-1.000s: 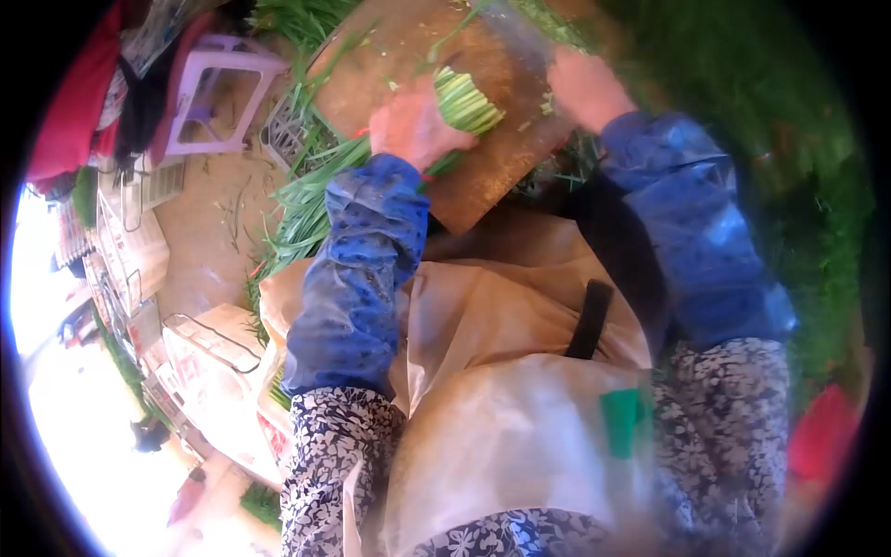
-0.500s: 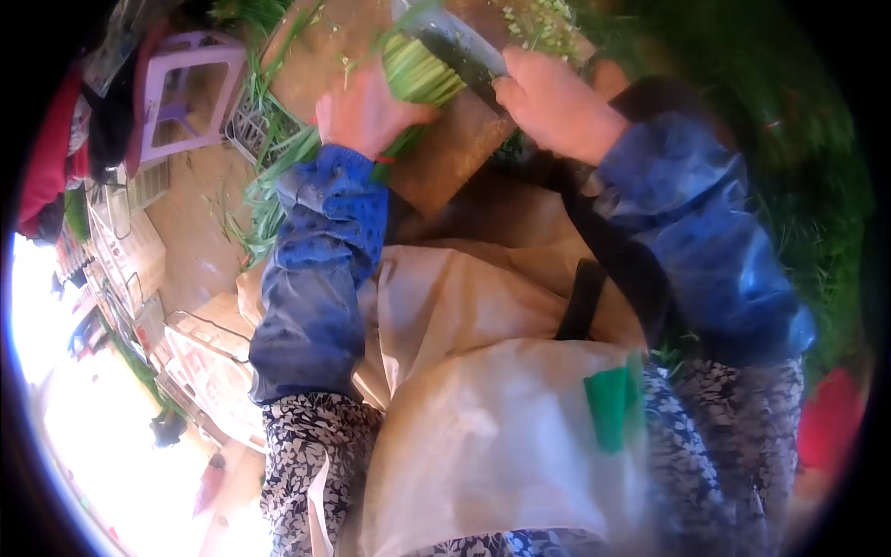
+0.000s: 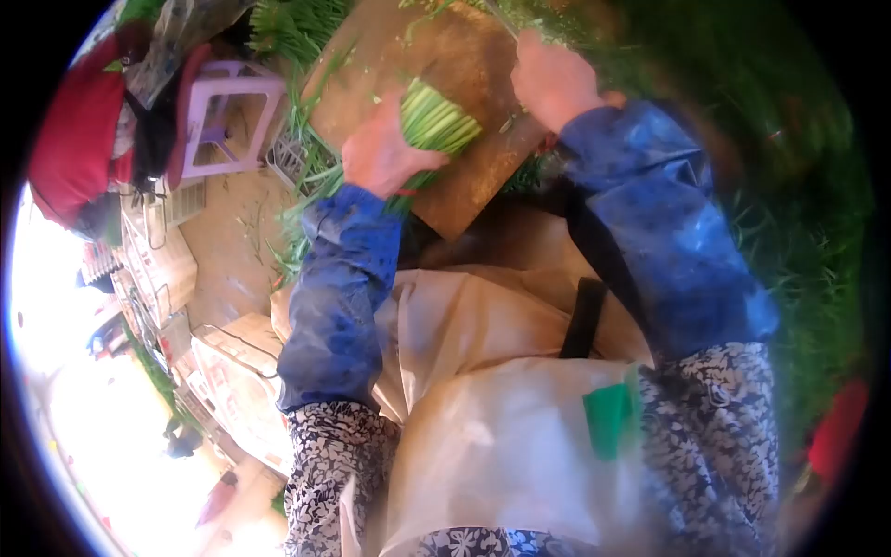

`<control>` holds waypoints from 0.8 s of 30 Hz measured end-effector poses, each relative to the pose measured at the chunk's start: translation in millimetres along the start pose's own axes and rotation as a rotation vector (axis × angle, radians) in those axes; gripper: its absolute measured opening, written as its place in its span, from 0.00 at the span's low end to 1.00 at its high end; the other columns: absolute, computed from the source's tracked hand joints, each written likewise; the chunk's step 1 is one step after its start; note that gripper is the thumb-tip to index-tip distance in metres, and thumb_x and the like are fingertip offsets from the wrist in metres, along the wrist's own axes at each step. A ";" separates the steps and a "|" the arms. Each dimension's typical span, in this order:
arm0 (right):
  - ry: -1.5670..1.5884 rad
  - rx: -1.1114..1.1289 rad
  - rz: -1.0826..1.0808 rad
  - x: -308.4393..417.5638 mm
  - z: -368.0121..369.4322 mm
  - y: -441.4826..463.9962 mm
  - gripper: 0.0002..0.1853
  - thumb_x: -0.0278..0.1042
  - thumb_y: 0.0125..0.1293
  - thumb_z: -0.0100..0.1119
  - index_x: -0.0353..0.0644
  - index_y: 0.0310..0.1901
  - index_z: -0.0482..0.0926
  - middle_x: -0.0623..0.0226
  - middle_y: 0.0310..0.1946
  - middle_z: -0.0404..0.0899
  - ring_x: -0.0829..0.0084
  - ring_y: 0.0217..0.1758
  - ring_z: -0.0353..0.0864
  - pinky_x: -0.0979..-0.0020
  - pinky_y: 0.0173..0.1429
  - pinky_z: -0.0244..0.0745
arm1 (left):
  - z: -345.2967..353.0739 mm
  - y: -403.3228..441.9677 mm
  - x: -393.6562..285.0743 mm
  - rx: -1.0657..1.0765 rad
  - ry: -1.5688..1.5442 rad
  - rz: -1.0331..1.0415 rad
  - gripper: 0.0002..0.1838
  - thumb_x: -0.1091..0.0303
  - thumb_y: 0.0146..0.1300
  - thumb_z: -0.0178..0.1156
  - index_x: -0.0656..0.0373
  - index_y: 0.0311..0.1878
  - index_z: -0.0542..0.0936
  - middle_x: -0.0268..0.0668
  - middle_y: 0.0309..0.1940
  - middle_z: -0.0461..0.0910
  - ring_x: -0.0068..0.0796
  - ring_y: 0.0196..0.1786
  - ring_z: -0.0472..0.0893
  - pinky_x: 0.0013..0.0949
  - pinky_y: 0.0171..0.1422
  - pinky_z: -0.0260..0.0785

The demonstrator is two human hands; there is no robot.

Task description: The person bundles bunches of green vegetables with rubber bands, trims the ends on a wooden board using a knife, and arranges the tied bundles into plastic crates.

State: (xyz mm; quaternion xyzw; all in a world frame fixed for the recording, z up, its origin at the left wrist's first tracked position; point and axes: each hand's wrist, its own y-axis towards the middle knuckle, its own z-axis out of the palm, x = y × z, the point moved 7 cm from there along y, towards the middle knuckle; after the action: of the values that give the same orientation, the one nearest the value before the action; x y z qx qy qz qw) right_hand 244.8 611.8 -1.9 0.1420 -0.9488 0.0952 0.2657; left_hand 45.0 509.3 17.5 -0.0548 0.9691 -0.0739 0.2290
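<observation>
So the left hand point(image 3: 385, 153) has its fingers and thumb wrapped snugly around a thick bundle of long, slim green stalks point(image 3: 438, 119), no real gap in the grip. The bundle is over the brown, worn, flat-looking board point(image 3: 464, 190), pale ends out toward the right. Those ends sit nearly flush, so I'd guess they've been trimmed at least once.

The right hand point(image 3: 557, 84) is curled closed, up by the board's far right side. A thin grey metal knife point(image 3: 502, 19) pokes out past it at the top edge, apart from the bundle (handle's hidden, so the hold on it is my read).

How far along? Some, but nowhere near finished, I'd say. There are loose green scraps point(image 3: 422, 11) at the board's far end, yet plenty of stalk shows uncut in the fist. Long dark-green leaves point(image 3: 297, 227) lie left of the board, and there's a blurry grass-green mass point(image 3: 789, 269) on the right; can't tell if either one's been sorted or cut.
</observation>
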 end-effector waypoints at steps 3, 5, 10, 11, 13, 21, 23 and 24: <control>0.004 -0.026 -0.112 6.1 5.9 -16.3 0.14 0.31 0.62 0.56 0.38 0.48 0.71 0.46 0.37 0.83 0.42 0.38 0.84 0.46 0.42 0.77 | -18.1 -13.9 1.3 0.005 -0.289 0.013 0.51 0.58 0.36 0.80 0.61 0.68 0.69 0.49 0.53 0.82 0.46 0.57 0.82 0.40 0.63 0.72; -0.147 -0.101 -0.284 29.1 8.4 -32.3 0.12 0.26 0.61 0.56 0.32 0.45 0.74 0.45 0.34 0.83 0.48 0.36 0.86 0.52 0.40 0.81 | -27.7 -26.0 11.5 0.040 -0.277 -0.027 0.51 0.62 0.37 0.80 0.61 0.69 0.68 0.48 0.54 0.82 0.40 0.58 0.82 0.37 0.64 0.71; -0.171 -0.154 -0.352 44.9 34.0 -32.2 0.14 0.27 0.57 0.60 0.33 0.45 0.74 0.50 0.33 0.82 0.53 0.30 0.86 0.60 0.30 0.82 | -62.1 -51.8 16.4 -0.041 -0.569 -0.030 0.51 0.70 0.35 0.82 0.62 0.68 0.69 0.45 0.52 0.83 0.32 0.55 0.81 0.36 0.63 0.72; -0.173 -0.150 -0.368 49.4 32.7 -30.8 0.14 0.27 0.57 0.60 0.33 0.45 0.74 0.50 0.33 0.82 0.53 0.30 0.86 0.60 0.30 0.82 | -63.3 -56.4 17.8 -0.042 -0.648 -0.025 0.51 0.71 0.35 0.82 0.62 0.68 0.69 0.44 0.52 0.83 0.31 0.55 0.81 0.36 0.63 0.72; 0.029 -0.049 -0.255 46.4 28.8 -26.9 0.15 0.29 0.59 0.59 0.35 0.47 0.71 0.42 0.30 0.80 0.43 0.36 0.83 0.50 0.37 0.78 | -57.7 -48.0 21.3 -0.019 -0.584 -0.024 0.52 0.68 0.35 0.82 0.62 0.69 0.68 0.45 0.51 0.83 0.34 0.55 0.82 0.36 0.63 0.72; 0.289 0.169 -0.235 35.2 10.4 -37.5 0.12 0.36 0.65 0.55 0.32 0.37 0.76 0.41 0.30 0.79 0.39 0.39 0.79 0.48 0.43 0.72 | 10.5 -8.3 50.3 0.133 -0.200 -0.044 0.55 0.47 0.34 0.79 0.59 0.68 0.68 0.51 0.53 0.82 0.50 0.57 0.81 0.42 0.63 0.70; 0.352 0.324 -0.287 39.4 24.4 -42.4 0.12 0.36 0.64 0.54 0.32 0.37 0.75 0.40 0.30 0.79 0.38 0.39 0.79 0.47 0.43 0.72 | 7.6 -7.0 49.5 0.175 -0.128 -0.083 0.55 0.48 0.34 0.79 0.59 0.69 0.68 0.51 0.53 0.82 0.50 0.57 0.81 0.42 0.63 0.70; 0.349 0.337 -0.284 40.5 24.9 -42.5 0.12 0.36 0.64 0.54 0.32 0.37 0.75 0.40 0.30 0.79 0.38 0.39 0.79 0.47 0.43 0.72 | 7.5 -7.6 49.8 0.180 -0.136 -0.093 0.55 0.48 0.34 0.79 0.59 0.69 0.68 0.51 0.53 0.82 0.50 0.57 0.81 0.42 0.63 0.70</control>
State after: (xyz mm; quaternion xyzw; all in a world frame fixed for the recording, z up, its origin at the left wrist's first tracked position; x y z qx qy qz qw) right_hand 213.4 556.6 3.1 0.2972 -0.8300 0.2365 0.4084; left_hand 4.7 493.9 -9.5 -0.0837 0.9371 -0.1673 0.2947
